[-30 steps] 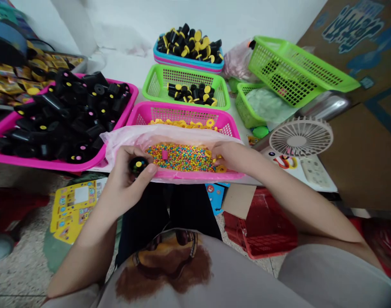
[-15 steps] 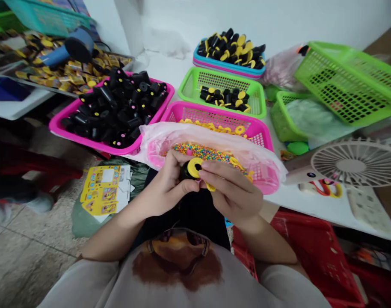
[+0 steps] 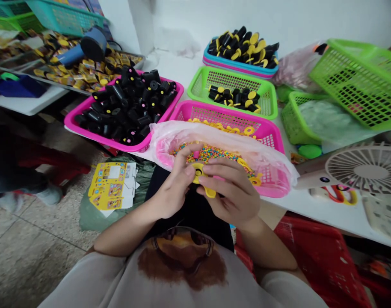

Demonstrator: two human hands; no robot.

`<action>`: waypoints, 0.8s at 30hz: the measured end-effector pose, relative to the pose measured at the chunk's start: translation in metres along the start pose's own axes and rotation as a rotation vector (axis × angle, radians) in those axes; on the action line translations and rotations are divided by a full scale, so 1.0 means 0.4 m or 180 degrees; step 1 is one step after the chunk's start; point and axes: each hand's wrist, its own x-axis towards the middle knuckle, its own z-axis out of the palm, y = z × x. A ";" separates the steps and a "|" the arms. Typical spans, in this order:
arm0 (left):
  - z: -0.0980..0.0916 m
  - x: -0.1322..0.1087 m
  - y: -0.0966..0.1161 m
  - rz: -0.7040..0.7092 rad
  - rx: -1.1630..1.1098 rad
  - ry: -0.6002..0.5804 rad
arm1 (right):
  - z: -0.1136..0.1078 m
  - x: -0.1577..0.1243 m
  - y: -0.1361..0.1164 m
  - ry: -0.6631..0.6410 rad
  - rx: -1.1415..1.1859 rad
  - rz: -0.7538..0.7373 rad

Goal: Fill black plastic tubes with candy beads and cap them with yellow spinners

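Observation:
My left hand (image 3: pixel 174 188) and my right hand (image 3: pixel 234 190) meet over my lap, both gripping one small part. Its upward face is a round yellow cap (image 3: pixel 196 176) with a dark hole in the middle. My left thumb and forefinger pinch its left side. My right fingertips press on its right edge, beside a yellow tab (image 3: pixel 210 193) that sticks out toward me. The black tube under the cap is mostly hidden by my fingers. Just beyond lies a pink plastic-lined basket (image 3: pixel 275 184) holding many small coloured beads (image 3: pixel 211 153) and some yellow rings.
A pink tray (image 3: pixel 74 122) of black tubes stands at left. Behind are a green basket (image 3: pixel 271 100) and stacked blue tray (image 3: pixel 211 60) with black-and-yellow pieces. A fan (image 3: pixel 368 171) and scissors (image 3: pixel 339 196) sit at right. A red crate (image 3: pixel 324 248) is below the table.
The cap has turned in my hands so its face and tab show more, and the black tube shows less. My left thumb now lies on the cap's edge. The view has shifted slightly left.

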 end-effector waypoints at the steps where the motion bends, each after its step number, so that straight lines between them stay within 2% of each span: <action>1: 0.006 0.000 0.004 -0.0136 -0.0236 0.0040 | 0.003 0.002 0.004 -0.0021 0.0112 0.0097; 6: 0.033 0.011 0.031 -0.0814 -0.1371 0.0049 | 0.009 0.019 0.008 -0.0302 0.0394 0.0276; 11: 0.038 0.017 0.036 -0.1135 -0.2038 0.0072 | 0.028 0.022 -0.008 -0.0022 0.0127 0.0315; 17: 0.035 0.013 0.033 -0.1278 -0.2151 0.0169 | 0.060 0.000 -0.014 0.0327 -0.0139 0.0150; 20: 0.036 0.015 0.032 -0.1364 -0.2106 0.0192 | 0.060 -0.006 -0.011 0.0335 -0.0086 0.0016; 22: 0.034 0.013 0.028 -0.1248 -0.2027 0.0186 | 0.049 -0.003 -0.007 0.0278 0.0063 0.0019; 24: 0.028 0.008 0.019 -0.0947 -0.1805 0.0135 | 0.030 0.003 -0.002 0.0070 0.0420 0.0264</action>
